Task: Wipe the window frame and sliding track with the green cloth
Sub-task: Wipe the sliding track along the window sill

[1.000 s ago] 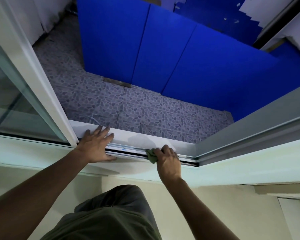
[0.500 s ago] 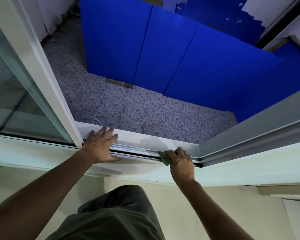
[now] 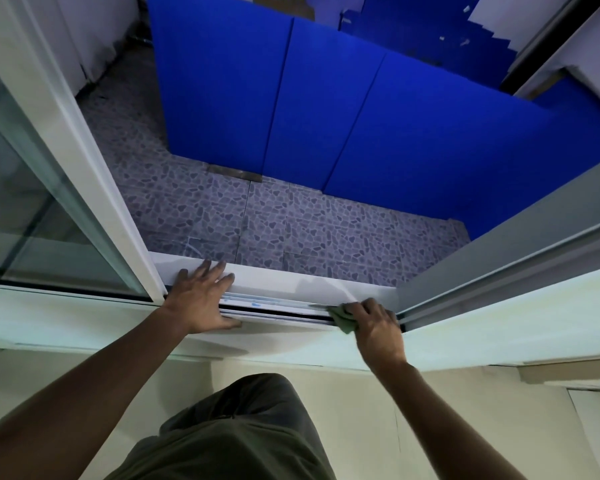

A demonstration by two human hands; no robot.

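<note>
Head view:
- The right hand (image 3: 378,327) clamps the green cloth (image 3: 343,318) under curled fingers and presses it into the sliding track (image 3: 274,308); only a bunched corner of cloth sticks out on the hand's left side.
- Cloth sits at the track's right end, just beside the corner where the grey upright of the window frame (image 3: 499,268) meets the sill.
- Track's long axis runs left-right across the sill. Nearly all the bare track lies to the left of the cloth, between the two hands; almost none is left to the right. My read: the next stroke has to run leftward, along the groove.
- The left hand (image 3: 201,299) lies flat and spread, gripping nothing, palm on the sill, fingers over the white outer ledge, thumb at the near edge. It rests at the track's left end, next to the sliding pane (image 3: 49,202).
- The right hand is the one on the cloth; the left only braces and would block a full-length sweep.
- Surface: smooth white frame, narrow dark groove, small blue marks on the rail near the left hand.
- Room: pebble-pattern tile floor (image 3: 291,216) below the opening, blue panels (image 3: 326,98) behind it, pale wall under the sill.
</note>
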